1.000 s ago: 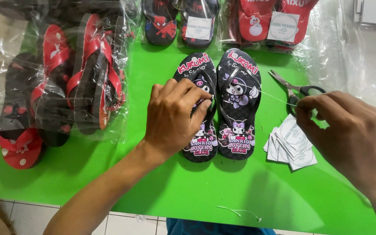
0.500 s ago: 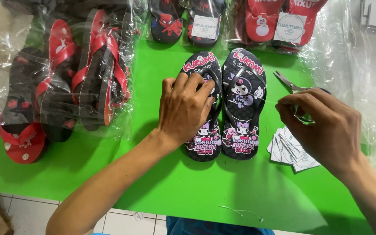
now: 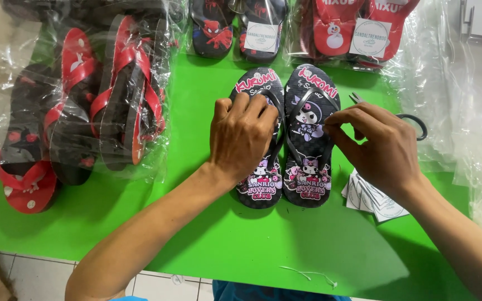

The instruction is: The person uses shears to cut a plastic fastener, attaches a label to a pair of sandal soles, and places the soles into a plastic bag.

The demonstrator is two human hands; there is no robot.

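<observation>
Flip-flops (image 3: 285,139): your left hand (image 3: 241,136) is pressing flat on the pair, fingers curled. Right hand (image 3: 377,145) is pinching something fine at the strap (image 3: 313,95); hold the pair steady.

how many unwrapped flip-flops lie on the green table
2: the left black cartoon-print flip-flop under the left hand, the right black cartoon-print flip-flop beside it, touched by the right hand.
</observation>
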